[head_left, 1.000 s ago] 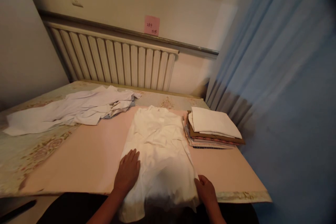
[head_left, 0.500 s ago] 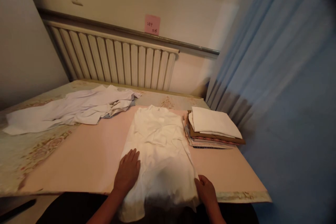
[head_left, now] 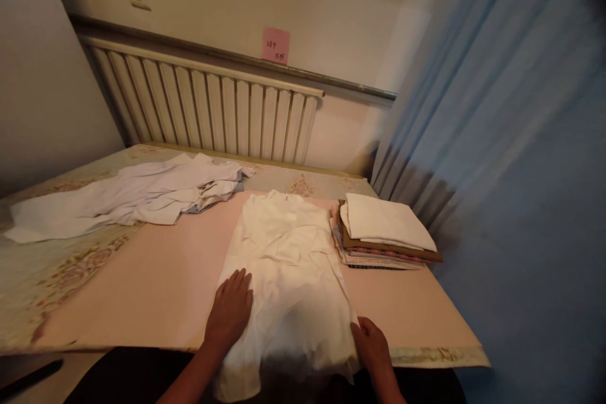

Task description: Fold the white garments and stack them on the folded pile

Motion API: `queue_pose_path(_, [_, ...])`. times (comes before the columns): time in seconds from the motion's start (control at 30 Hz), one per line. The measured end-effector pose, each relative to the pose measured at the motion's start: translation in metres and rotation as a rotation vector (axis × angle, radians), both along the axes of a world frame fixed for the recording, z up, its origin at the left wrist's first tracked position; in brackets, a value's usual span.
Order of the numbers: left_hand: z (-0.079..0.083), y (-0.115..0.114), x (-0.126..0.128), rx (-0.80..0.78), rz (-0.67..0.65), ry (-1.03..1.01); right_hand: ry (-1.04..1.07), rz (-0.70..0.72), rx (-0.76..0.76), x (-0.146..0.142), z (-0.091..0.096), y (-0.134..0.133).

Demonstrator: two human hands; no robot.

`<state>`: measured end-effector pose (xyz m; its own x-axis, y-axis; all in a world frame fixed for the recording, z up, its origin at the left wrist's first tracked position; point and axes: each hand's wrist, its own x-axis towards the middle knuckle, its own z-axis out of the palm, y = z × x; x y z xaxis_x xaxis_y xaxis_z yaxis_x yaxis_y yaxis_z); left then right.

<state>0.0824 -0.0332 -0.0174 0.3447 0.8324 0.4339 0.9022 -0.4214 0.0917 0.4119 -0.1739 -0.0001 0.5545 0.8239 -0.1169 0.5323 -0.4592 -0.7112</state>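
A white long-sleeved shirt (head_left: 288,252) lies spread in front of me, its collar toward the wall and its lower end hanging over the near edge. My left hand (head_left: 230,303) rests flat on the shirt's left side, fingers stretched out. At the lower right edge of the garment, my right hand (head_left: 372,341) is closed, pinching the cloth between thumb and fingers. Creases run across the middle of the shirt.
To the right stands a stack of folded clothes (head_left: 388,224), white on top. Loose white garments (head_left: 137,192) lie in a heap at the back left. Beneath are a pink mat (head_left: 156,284) and a floral cover (head_left: 71,278). A radiator (head_left: 213,101) and blue curtain (head_left: 511,170) border the space.
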Motion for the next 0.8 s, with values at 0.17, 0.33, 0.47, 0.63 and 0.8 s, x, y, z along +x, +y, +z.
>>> queue_pose_path(0.17, [0.000, 0.000, 0.000, 0.007, -0.002, -0.026, 0.013, -0.007, 0.001, 0.000, -0.001, 0.000])
queue_pose_path(0.33, [-0.001, 0.000, 0.000, 0.004, -0.005, -0.042, 0.016, -0.008, -0.002, 0.000, 0.001, 0.000])
queue_pose_path(0.47, [-0.003, 0.002, 0.000, -0.020, 0.003, -0.043, 0.008, 0.001, -0.001, 0.000, 0.001, 0.001])
queue_pose_path(0.63, [0.000, 0.001, 0.002, -0.037, 0.017, -0.078, 0.025, 0.015, 0.022, 0.003, -0.002, 0.002])
queue_pose_path(0.8, [0.016, -0.020, 0.027, -0.018, -0.038, -0.231, 0.063, 0.017, 0.051, 0.007, -0.007, 0.002])
